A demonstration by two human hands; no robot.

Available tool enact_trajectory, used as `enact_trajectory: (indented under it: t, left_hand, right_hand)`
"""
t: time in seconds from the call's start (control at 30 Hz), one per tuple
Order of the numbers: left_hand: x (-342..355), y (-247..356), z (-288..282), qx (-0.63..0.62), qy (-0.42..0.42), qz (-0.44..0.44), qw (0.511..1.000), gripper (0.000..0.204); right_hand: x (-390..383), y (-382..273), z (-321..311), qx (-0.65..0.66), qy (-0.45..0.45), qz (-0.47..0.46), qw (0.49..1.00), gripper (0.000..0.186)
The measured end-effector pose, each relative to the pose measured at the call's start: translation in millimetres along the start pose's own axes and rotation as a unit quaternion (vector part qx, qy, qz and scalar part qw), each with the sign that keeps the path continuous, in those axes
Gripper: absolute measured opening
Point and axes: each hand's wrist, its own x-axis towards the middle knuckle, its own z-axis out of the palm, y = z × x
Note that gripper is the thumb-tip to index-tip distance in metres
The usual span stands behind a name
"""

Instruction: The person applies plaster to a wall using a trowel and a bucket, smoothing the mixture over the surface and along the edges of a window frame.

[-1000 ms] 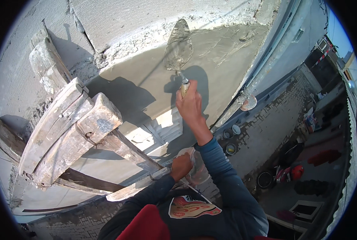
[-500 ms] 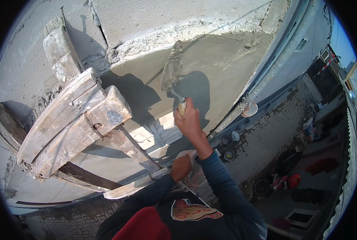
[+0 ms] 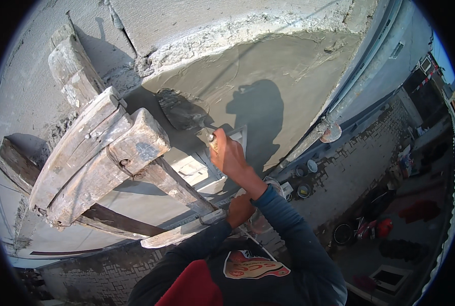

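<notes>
Swept pointed grey metal trowel (image 3: pixel 184 110) leftward over smooth grey plaster (image 3: pixel 301 66); pinched pale wooden handle (image 3: pixel 213 144) within right grip (image 3: pixel 229 154), apparently sparing knuckles; couldn't tell closure of left grip (image 3: pixel 240 210).

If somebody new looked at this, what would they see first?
Probably the big, weathered wooden frame on the left, spattered with pale marks. Next, near the middle, the person's right hand gripping a trowel by its handle, in front of the grey-brown plaster. A big dark shadow also stands out on that plaster, to the right of the trowel's blade.
</notes>
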Motion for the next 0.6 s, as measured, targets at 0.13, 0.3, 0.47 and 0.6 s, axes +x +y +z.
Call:
enact_trajectory:
  t: [0.13,0.3,0.47,0.6]
  left_hand:
    - [4,-8,9,0.032,-0.004,0.019,0.999,0.029]
    - [4,4,1,0.011,-0.023,-0.043,0.999,0.031]
    - [8,4,-1,0.009,-0.027,-0.085,0.996,0.034]
    - [4,0,6,-0.003,0.0,-0.033,0.999,0.029]
  right_hand:
    - [-23,-7,-12,-0.045,-0.078,0.015,0.996,0.036]
    - [48,34,-68,-0.137,0.148,0.052,0.978,0.03]
    - [49,37,-108,0.092,0.151,0.256,0.95,0.016]
    - [32,-6,-60,0.124,0.038,0.116,0.985,0.02]
